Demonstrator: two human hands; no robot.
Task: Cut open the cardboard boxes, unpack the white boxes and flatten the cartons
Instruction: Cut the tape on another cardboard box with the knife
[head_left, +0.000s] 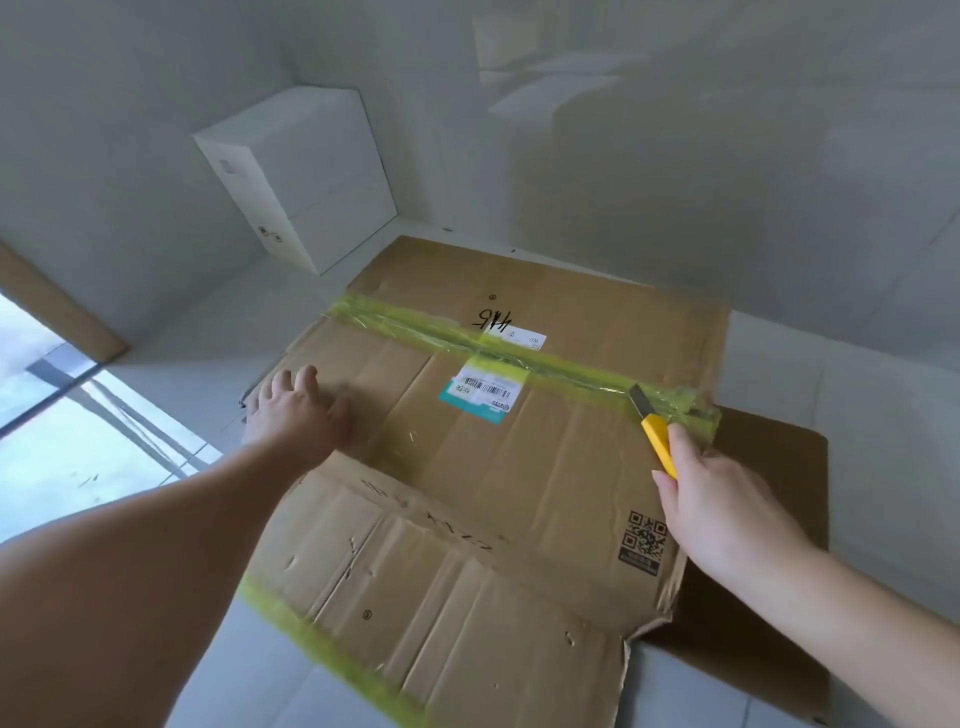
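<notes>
A brown cardboard carton (561, 457) lies on the floor, its top seam sealed by a strip of yellow-green tape (467, 340) running from upper left to right. My right hand (722, 509) grips a yellow utility knife (655, 434), whose blade touches the tape at the seam's right end. My left hand (298, 410) presses flat on the carton's left side with fingers spread. A loose front flap (441, 597) with a taped edge hangs toward me. A stack of white boxes (306, 176) stands in the corner behind the carton.
White walls (675, 156) close in behind and to the left of the carton. A flat piece of darker cardboard (769, 545) lies under the carton's right side. The floor is pale tile (171, 395), with a bright glass area (62, 431) at the left.
</notes>
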